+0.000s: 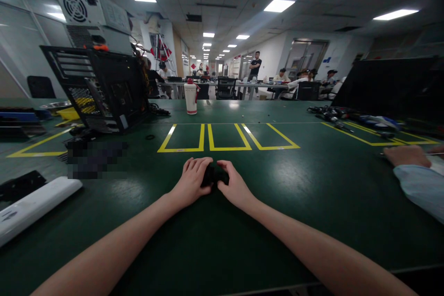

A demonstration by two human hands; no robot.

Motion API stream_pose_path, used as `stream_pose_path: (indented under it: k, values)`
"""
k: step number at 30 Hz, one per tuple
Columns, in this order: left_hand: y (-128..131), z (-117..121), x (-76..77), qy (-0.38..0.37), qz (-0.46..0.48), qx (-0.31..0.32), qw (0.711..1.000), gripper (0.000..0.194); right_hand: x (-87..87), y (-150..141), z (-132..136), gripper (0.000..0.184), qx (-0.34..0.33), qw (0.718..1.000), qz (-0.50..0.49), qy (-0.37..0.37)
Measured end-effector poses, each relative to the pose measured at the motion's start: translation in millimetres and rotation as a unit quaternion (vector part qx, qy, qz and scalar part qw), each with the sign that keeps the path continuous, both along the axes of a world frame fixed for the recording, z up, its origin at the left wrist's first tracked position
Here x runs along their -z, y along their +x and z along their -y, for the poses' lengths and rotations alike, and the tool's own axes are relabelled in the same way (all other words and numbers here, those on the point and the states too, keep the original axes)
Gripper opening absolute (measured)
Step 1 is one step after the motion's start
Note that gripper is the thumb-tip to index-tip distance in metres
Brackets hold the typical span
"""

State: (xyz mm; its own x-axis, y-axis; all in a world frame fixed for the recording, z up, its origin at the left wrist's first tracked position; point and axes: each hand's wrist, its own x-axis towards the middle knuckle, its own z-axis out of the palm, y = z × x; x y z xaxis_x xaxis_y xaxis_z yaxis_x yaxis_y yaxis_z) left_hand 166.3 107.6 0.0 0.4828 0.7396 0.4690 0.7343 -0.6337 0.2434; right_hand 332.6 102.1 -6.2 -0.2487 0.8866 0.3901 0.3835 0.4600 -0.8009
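Note:
My left hand (192, 179) and my right hand (236, 187) face each other low over the green table, near its middle. Both sets of fingers curl round a small black object (209, 176), dark against the table. I cannot make out its kind, nor whether the black part (222, 175) in my right fingers belongs to the same piece. Much of it is hidden by my fingers. Just beyond my hands, three yellow tape outlines (230, 149) mark the green tabletop (166, 249).
At left stand an open black computer case (104, 88) with a power supply (93, 9) on top, and a long white object (38, 206). A white bottle (190, 97) is farther back. Cables (329, 113) lie right, near another person's hand (407, 155) and a dark screen-like panel (388, 85).

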Motion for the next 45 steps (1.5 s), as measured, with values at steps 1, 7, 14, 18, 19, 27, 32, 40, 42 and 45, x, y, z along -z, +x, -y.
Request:
stream_pose_path:
  k: [1,7,14,18,19,27,32,40,42,45]
  values:
    - [1.0,-0.3,-0.7,-0.005,0.006,-0.003,1.0,0.06,0.5,1.3,-1.4,0.048,0.012,1.0,0.003,-0.006]
    - [8.6,-13.1,-2.7,-0.072,0.074,-0.049,0.993,0.051,-3.0,11.4,-2.2,0.042,0.04,0.997,0.02,-0.057]
    - [-9.3,-29.1,-13.2,-0.115,0.009,-0.057,0.992,0.043,-14.0,20.9,13.2,0.056,0.003,0.991,0.127,-0.05]
    - [-18.0,-20.5,-25.4,-0.12,-0.083,-0.016,0.989,0.048,-16.8,19.4,19.8,0.061,0.005,0.98,0.197,-0.01]
    - [-17.5,-16.4,-28.3,-0.118,-0.099,-0.005,0.988,0.05,-17.1,18.4,21.0,0.061,0.01,0.978,0.208,-0.007]
    - [8.4,15.3,-52.7,-0.098,-0.234,0.072,0.965,0.054,-22.7,4.2,45.5,0.043,0.052,0.974,0.222,-0.016]
    - [11.8,41.2,-63.7,-0.092,-0.285,0.102,0.949,0.042,-28.0,5.1,72.6,0.059,0.059,0.979,0.188,-0.047]
    - [-9.7,98.0,-69.3,-0.151,-0.295,0.088,0.939,0.05,-38.5,-5.4,118.1,0.059,-0.066,0.975,0.205,-0.061]
    - [-34.5,105.1,-61.5,-0.159,-0.288,0.053,0.943,0.054,-38.5,-1.1,125.2,0.057,-0.083,0.974,0.198,-0.074]
    - [-94.1,111.1,-43.4,-0.141,-0.263,-0.02,0.954,0.059,-31.6,20.6,128.9,0.047,-0.018,0.987,0.137,-0.079]
